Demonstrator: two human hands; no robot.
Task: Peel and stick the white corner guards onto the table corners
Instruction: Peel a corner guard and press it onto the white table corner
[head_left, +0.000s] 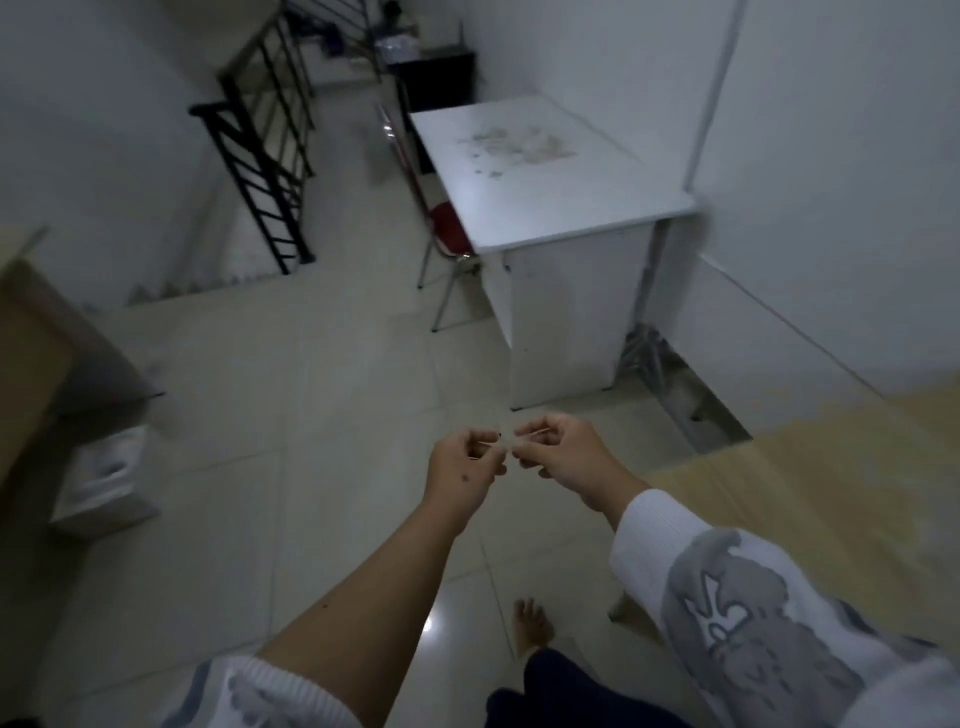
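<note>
Both my hands meet in front of me above the tiled floor. A small pale corner guard sits between them, blurred and mostly hidden by fingers. My left hand pinches its left end and my right hand pinches its right end. A light wooden table lies at the right, its near corner just right of my right hand. A white desk stands farther ahead against the wall.
A red-seated metal chair is tucked at the white desk's left side. A black stair railing and a stairwell lie at the back left. A brown cabinet and a white bin stand at the left. My bare foot is on the floor below.
</note>
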